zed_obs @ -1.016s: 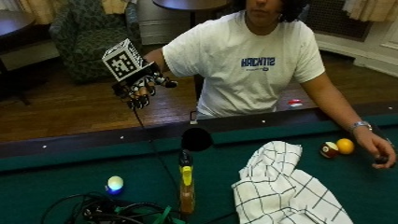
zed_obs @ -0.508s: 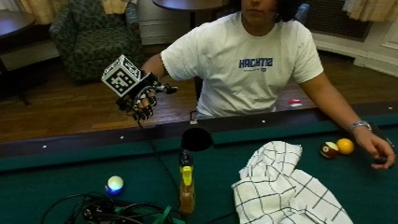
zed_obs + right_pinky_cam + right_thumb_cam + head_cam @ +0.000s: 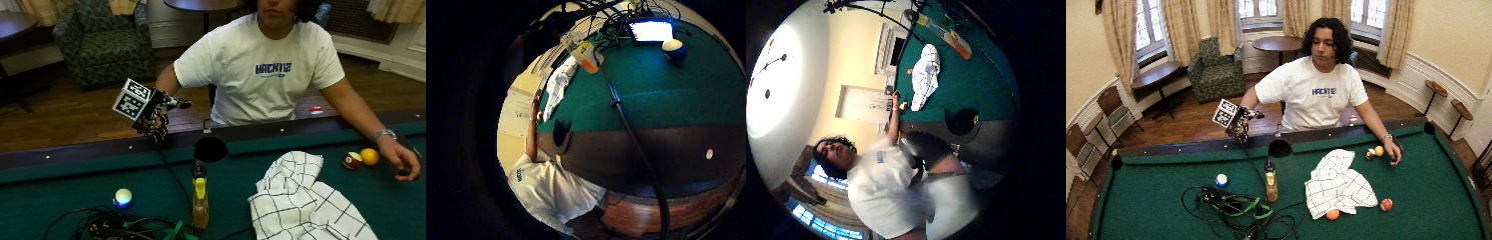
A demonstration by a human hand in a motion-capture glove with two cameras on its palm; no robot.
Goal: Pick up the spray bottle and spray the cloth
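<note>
The spray bottle (image 3: 199,197) stands upright on the green felt near the table's front, with amber liquid, a yellow band and a black head. To its right lies the crumpled white checked cloth (image 3: 306,205). My gloved right hand (image 3: 156,122) hangs above the far rail, left of the side pocket (image 3: 211,149) and well away from the bottle. Its fingers point down, relaxed, holding nothing. The wide view shows the same layout: hand (image 3: 1240,125), bottle (image 3: 1270,182), cloth (image 3: 1337,185). Both palm views show the bottle (image 3: 585,54) (image 3: 946,32) and cloth (image 3: 557,85) (image 3: 925,75) far off.
A yellow and blue ball (image 3: 123,197) lies left of the bottle, beside a tangle of cables (image 3: 113,227). A striped ball (image 3: 352,160) and an orange ball (image 3: 369,156) sit by the person's bare left hand (image 3: 403,160). Two more balls (image 3: 1332,214) (image 3: 1386,204) lie by the cloth.
My gloved hand has come down from chest height toward the table rail. The bottle, cloth and balls have not moved.
</note>
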